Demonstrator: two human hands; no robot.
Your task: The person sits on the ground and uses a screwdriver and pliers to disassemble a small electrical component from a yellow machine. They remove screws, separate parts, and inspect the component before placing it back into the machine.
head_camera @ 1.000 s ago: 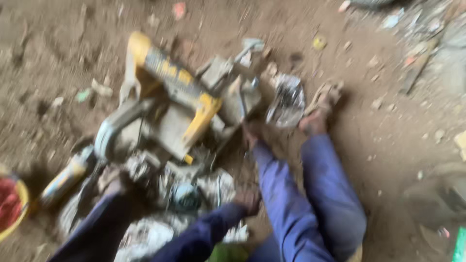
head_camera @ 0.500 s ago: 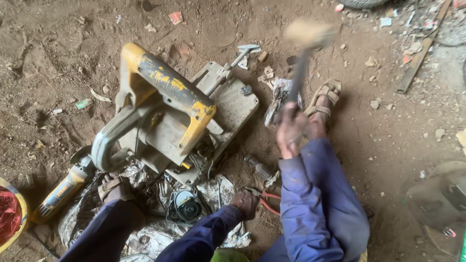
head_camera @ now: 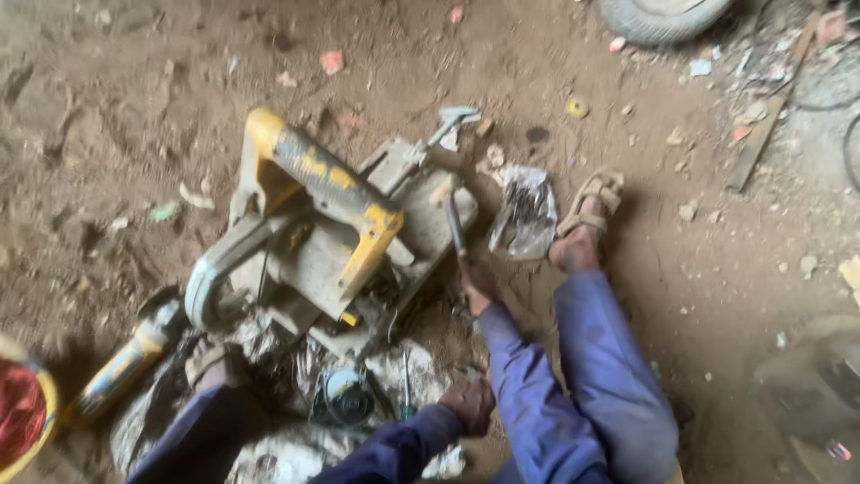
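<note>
My right hand (head_camera: pixel 477 285) grips the handle of a hammer (head_camera: pixel 451 215). The hammer's head lies against the grey metal base of a yellow and grey chop saw (head_camera: pixel 322 233), which sits tipped on the dirt. My left hand (head_camera: pixel 468 403) is low by my lap with its fingers curled. It is next to a thin tool (head_camera: pixel 405 387) and a round metal part (head_camera: pixel 345 399) on crumpled pale sacking (head_camera: pixel 287 453). Whether it holds anything is unclear. My legs in blue trousers stretch either side, the right foot in a sandal (head_camera: pixel 587 211).
A yellow-handled power tool (head_camera: pixel 121 372) lies at the left by a red and yellow bowl (head_camera: pixel 22 412). A clear plastic bag (head_camera: pixel 524 215) lies beside the saw. A tyre (head_camera: pixel 663 16), a wooden strip (head_camera: pixel 761 134) and scattered litter are at the top right.
Half a second ago my right hand held the hammer raised high. It has swung down onto the saw's base. The left hand stayed low by the sacking.
</note>
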